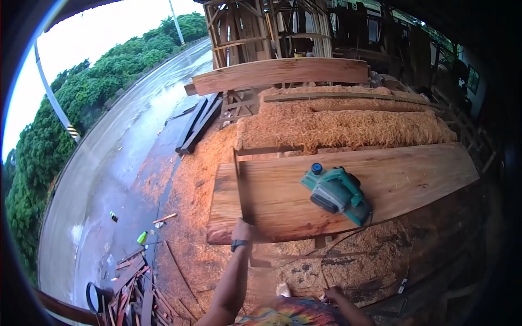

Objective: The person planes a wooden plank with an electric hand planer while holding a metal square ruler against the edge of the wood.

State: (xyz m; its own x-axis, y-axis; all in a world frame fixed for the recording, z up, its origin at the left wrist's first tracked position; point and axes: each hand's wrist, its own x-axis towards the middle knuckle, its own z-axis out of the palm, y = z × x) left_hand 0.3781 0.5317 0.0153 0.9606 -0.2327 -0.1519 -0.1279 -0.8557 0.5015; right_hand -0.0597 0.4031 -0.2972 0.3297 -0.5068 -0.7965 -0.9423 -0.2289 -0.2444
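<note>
A wide wooden slab (272,190) lies in front of me. My left hand (243,231), with a dark band on the wrist, is closed on the near end of a long, thin, dark straight strip (244,190). That strip runs across the slab's left part to its far edge; it is somewhat blurred. On the slab, right of the strip, rests a green electric hand planer (337,193) with a blue knob. Low by my body, my right hand (333,295) looks closed, close to the planer's cord (322,266); what it holds, if anything, is unclear.
Orange wood shavings (353,127) are heaped behind the slab and spread underfoot. Another long plank (283,75) stands farther back. Dark beams (201,122) lie left of the shavings. Scrap wood (130,288) is piled at lower left, beside a wet road (109,163).
</note>
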